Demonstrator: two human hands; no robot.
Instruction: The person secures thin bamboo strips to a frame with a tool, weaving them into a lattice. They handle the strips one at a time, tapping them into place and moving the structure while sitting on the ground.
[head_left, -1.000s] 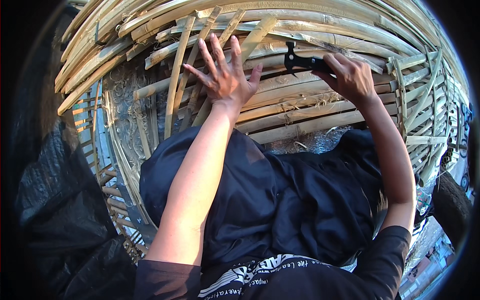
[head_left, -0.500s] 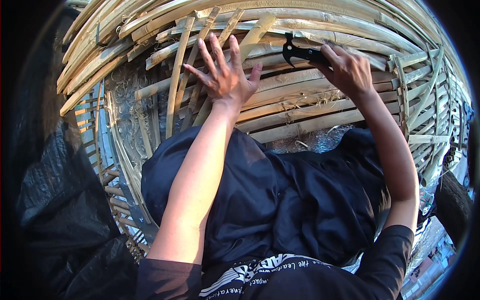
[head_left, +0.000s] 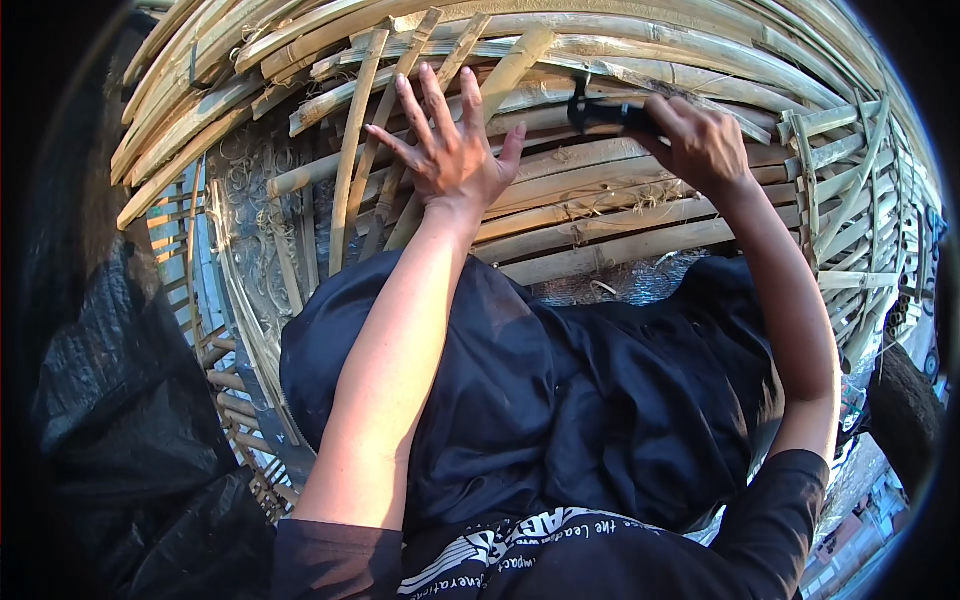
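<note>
My left hand (head_left: 450,160) lies flat with its fingers spread over several upright bamboo strips (head_left: 358,140), which cross long bamboo slats beneath. A wider, paler bamboo piece (head_left: 518,68) slants up past its index finger and thumb. To the right, my right hand (head_left: 700,145) is wrapped round the handle of a small black claw hammer (head_left: 602,117). The hammer's head points left, above the bamboo slats (head_left: 590,165), and is slightly blurred. Whether it touches the bamboo I cannot tell.
Long split bamboo lengths (head_left: 640,22) lie stacked along the far side. A woven bamboo lattice (head_left: 850,190) stands at the right. Dark plastic sheeting (head_left: 110,370) hangs at the left, next to a bamboo slat frame (head_left: 235,405). My legs in dark cloth (head_left: 560,390) are close below.
The hammer has turned in my right hand, so its head now shows more edge-on. My left hand stays spread in the same place on the strips.
</note>
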